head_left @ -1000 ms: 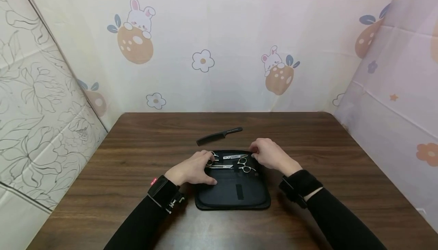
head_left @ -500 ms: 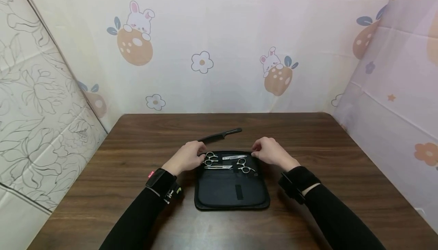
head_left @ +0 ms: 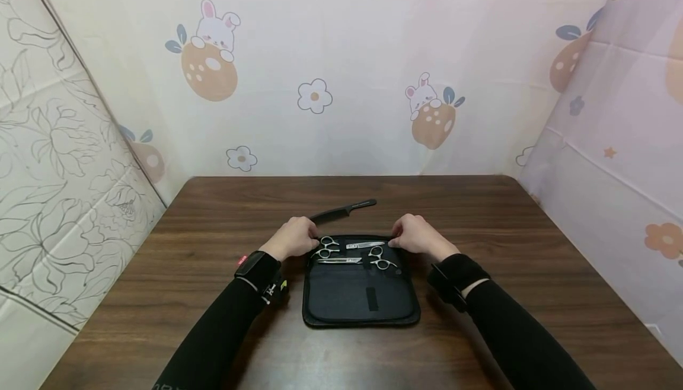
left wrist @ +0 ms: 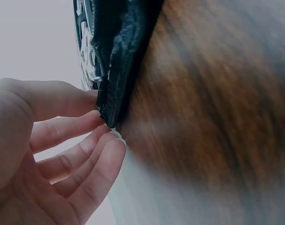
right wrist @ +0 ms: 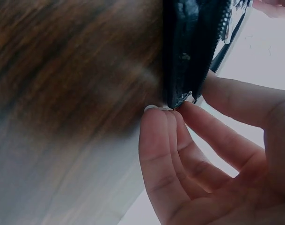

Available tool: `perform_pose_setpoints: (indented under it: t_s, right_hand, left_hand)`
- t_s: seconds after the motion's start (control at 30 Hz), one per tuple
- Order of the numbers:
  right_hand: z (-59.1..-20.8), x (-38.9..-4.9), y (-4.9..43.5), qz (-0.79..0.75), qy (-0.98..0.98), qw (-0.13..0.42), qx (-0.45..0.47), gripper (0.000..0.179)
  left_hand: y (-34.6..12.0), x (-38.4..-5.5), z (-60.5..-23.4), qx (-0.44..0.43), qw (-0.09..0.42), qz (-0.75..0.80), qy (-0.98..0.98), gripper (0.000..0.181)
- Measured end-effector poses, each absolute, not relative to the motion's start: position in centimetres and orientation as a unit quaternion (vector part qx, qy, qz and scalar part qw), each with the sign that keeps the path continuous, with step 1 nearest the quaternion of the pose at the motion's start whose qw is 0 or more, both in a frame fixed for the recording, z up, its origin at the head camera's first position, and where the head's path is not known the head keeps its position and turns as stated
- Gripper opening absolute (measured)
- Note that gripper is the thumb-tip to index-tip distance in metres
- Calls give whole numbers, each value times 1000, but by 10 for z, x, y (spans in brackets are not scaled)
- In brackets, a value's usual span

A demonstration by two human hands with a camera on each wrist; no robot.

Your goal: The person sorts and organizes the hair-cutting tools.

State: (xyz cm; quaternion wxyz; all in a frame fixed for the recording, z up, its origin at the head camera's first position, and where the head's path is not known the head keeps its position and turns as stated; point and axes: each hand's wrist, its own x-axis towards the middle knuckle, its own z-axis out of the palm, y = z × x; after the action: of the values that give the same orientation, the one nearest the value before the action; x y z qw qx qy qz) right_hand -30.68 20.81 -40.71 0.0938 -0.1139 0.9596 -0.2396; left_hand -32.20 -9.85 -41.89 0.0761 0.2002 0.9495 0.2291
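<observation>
Our left hand (head_left: pixel 290 239) has thumb and fingertips nearly together, pinching the zipped rim at the black case (head_left: pixel 341 304)'s far left corner; our right hand (head_left: pixel 418 237) pinches its far right corner the same way. The case lies on the desk (head_left: pixel 453 200), between its left and right edges, and holds two pairs of scissors — the left pair (head_left: pixel 365 245) and the right pair (head_left: pixel 352 261), pointing opposite ways.

We would expect the case to be light, its rim padded yet fairly stiff, its surface smooth; those two far corners look like sound places to hold it. The metal scissors probably make that end heavier.

Beyond it, toward the desk's far edge, lies a black comb (head_left: pixel 344 211), its toothed end seemingly covered by our left hand. The case's underside is hidden, the wrist views are blurred, and the desk's near edge is cut off.
</observation>
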Motion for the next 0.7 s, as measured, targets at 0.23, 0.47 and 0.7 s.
perform_pose_setpoints:
  t_s: [0.23,0.47,0.7]
  right_hand:
    - [-406,-309,206,-225,964,95,-105,15]
    - [-407,-311,204,-238,961,113,-78,6]
    - [-408,-311,204,-252,957,121,-69,5]
  left_hand:
    - [-96,-324,-416,202,77,217,952,16]
    - [-93,-325,-414,213,72,189,956,5]
    - [-92,-327,-410,219,85,178,956,6]
